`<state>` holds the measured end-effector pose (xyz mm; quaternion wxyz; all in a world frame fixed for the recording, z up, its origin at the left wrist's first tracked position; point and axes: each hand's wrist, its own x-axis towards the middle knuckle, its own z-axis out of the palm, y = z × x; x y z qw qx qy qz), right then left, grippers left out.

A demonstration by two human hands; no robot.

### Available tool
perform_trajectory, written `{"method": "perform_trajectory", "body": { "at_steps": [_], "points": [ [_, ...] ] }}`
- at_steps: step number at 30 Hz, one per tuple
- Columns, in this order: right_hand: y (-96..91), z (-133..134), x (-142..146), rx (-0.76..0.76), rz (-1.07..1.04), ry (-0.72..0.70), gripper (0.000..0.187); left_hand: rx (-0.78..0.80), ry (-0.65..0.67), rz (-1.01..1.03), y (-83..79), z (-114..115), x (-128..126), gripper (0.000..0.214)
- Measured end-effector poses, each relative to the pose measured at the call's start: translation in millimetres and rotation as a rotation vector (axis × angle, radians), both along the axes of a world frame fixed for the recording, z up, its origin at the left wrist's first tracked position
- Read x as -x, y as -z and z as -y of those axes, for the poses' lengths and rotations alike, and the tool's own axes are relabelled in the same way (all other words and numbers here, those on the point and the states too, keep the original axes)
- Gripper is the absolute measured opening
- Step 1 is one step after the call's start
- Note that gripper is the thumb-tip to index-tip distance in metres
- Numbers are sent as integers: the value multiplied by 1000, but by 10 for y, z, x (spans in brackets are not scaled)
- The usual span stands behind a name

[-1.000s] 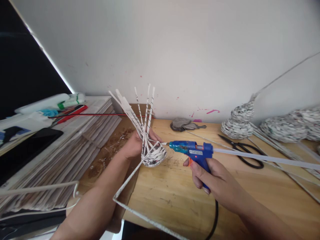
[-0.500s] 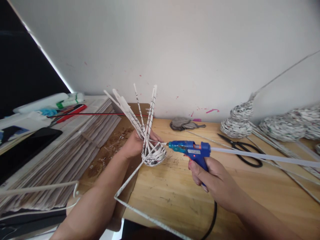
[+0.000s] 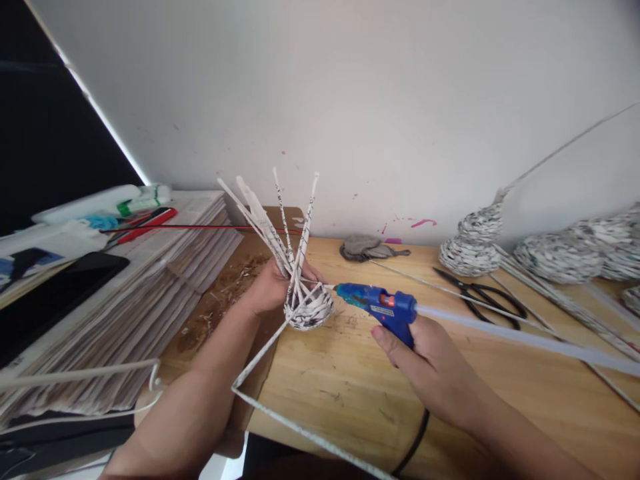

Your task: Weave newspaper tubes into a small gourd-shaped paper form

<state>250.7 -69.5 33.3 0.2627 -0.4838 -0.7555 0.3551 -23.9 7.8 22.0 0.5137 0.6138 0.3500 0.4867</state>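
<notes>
So the little woven paper basket [image 3: 309,310] is sitting up in the air just above the worktop [image 3: 350,387], near its left end, with its loose paper spokes [image 3: 280,220] fanning upward. The left hand [image 3: 273,290] is cupping it from behind, grip closed snug around the woven part and the base of the spokes. The blue glue gun [image 3: 383,307] is pointing left with its nozzle touching the basket's rim, and the right hand [image 3: 433,370] is wrapping its grip fully closed around the handle, with a clear glue stick [image 3: 500,330] poking out the back. One long paper tube [image 3: 280,427] is trailing down from the basket toward the near edge. Further out, black scissors [image 3: 483,297] are lying on the right, woven cones [image 3: 475,240] are sitting by the wall, and a newspaper stack [image 3: 150,280] is filling the left side.
</notes>
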Motion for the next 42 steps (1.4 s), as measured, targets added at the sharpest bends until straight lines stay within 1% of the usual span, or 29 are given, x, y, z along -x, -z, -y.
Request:
{"method": "perform_trajectory", "body": {
  "at_steps": [2, 4, 8, 10, 13, 15, 17, 19, 22, 23, 25, 27, 29, 31, 33, 35, 38, 40, 41, 42],
  "points": [
    [-4, 14, 3, -77, 84, 20, 35, 17, 1, -10, -5, -4, 3, 19],
    [-12, 28, 12, -116, 141, 21, 30, 47, -15, -20, -8, -6, 7, 19],
    [-26, 40, 29, -199, 201, -17, 27, 95, -57, -43, -6, -5, 26, 20],
    [-27, 35, 21, -237, 218, -2, 27, 108, -75, -50, 2, -8, 48, 21],
    [-12, 5, -12, -207, 220, 69, 25, 118, -92, -10, 10, -15, 88, 23],
    [12, -36, -33, -168, 135, 103, 25, 114, -95, 42, -2, -15, 105, 26],
    [43, -87, -39, -70, -51, 132, 29, 114, -94, 99, -37, -4, 106, 27],
    [65, -136, -27, 135, -330, 146, 36, 127, -90, 152, -88, 17, 95, 25],
    [74, -181, 8, 494, -760, 76, 40, 161, -109, 197, -163, 47, 84, 24],
    [74, -187, 21, 583, -854, 48, 40, 171, -98, 218, -179, 53, 86, 26],
    [74, -185, 50, 708, -967, 1, 40, 161, -108, 275, -196, 58, 103, 26],
    [83, -174, 88, 776, -1023, -48, 39, 130, -119, 317, -204, 56, 133, 26],
    [109, -168, 146, 804, -1062, -86, 40, 94, -116, 334, -218, 53, 172, 31],
    [151, -181, 238, 827, -1086, -94, 45, 58, -108, 325, -243, 57, 217, 38],
    [206, -222, 372, 870, -1101, -85, 43, 29, -111, 295, -268, 69, 267, 42],
    [263, -295, 554, 939, -1105, -108, 35, 6, -112, 275, -281, 83, 318, 42],
    [332, -451, 909, 1064, -1048, -219, 27, -23, -100, 260, -275, 93, 379, 42],
    [368, -562, 1178, 1088, -1012, -252, 19, -32, -99, 256, -270, 94, 394, 43],
    [388, -612, 1311, 1078, -992, -270, 16, -33, -97, 256, -272, 94, 391, 44],
    [410, -656, 1436, 1040, -973, -259, 16, -31, -99, 261, -277, 95, 382, 44]
  ]
}}
